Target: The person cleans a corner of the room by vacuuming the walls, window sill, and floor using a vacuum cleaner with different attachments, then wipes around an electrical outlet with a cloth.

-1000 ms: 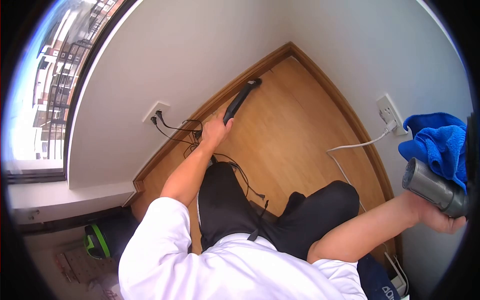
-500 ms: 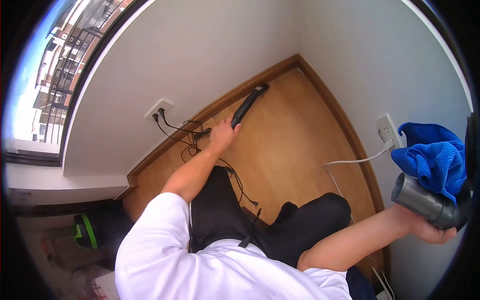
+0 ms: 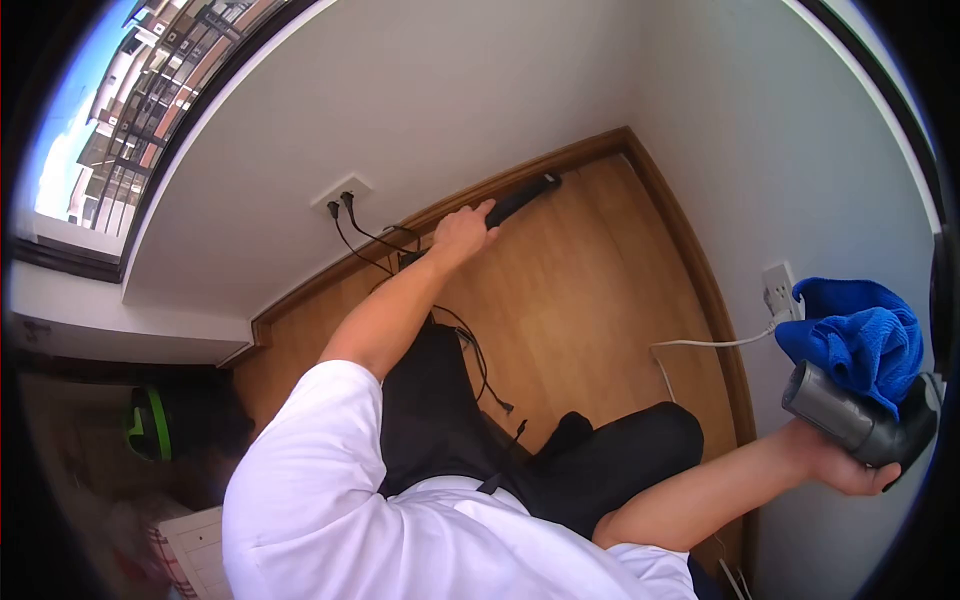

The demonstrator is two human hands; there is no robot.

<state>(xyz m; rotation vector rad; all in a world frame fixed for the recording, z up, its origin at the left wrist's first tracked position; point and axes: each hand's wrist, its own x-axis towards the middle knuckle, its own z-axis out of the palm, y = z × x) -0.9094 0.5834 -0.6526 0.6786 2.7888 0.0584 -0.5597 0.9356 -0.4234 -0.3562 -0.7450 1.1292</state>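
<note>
While bent low over the wooden floor (image 3: 580,310) in black trousers (image 3: 440,420) and a white shirt (image 3: 310,470), reaching forward with the left hand (image 3: 465,235). Gripping the near end of a black stick-like tool (image 3: 525,200) there, with fingers wrapped round it and pointed along it. Keeping the tool low beside the brown skirting board (image 3: 590,150), far end towards the corner; cannot tell if touching the board. Holding the right hand (image 3: 845,472) out to the side, just under a grey tube (image 3: 835,410) and touching it; cannot tell if closed on it, with most fingers hidden. Just above the tube, overlapping it, showing a crumpled blue cloth (image 3: 855,340). Near the left forearm, showing two black plugs (image 3: 347,199) set in a wall socket (image 3: 360,187). Towards the right, showing a white cable (image 3: 710,344) leading from a second outlet (image 3: 777,285) down to the floor.
</note>
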